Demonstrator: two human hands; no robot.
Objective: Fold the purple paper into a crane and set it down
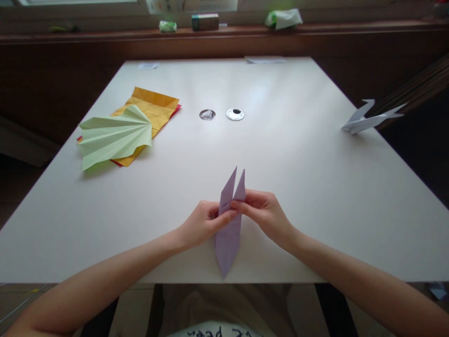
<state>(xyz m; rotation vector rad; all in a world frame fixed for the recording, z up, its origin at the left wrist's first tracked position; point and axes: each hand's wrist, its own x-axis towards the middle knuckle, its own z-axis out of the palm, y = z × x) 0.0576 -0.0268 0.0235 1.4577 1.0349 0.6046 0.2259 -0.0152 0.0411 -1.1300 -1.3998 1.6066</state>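
A folded sheet of lilac origami paper point(228, 238) is held between both hands near the front edge of the white table point(301, 164). Two narrow points stick up at its far end with a slit between them, and one point faces my body. My left hand point(206, 220) pinches its left side, thumb flat across the front. From the right, my right hand point(264, 210) grips the paper just below the slit, its thumb tip close to the left thumb. The fingers behind the paper are partly hidden.
At the left lie a pleated pale green paper point(115, 138) and creased yellow paper point(154, 105), with red showing beneath. A white paper crane point(365, 121) stands at the right edge. Two round metal-rimmed inserts point(235, 114) sit mid-table. Small packets point(205, 22) rest on the ledge behind.
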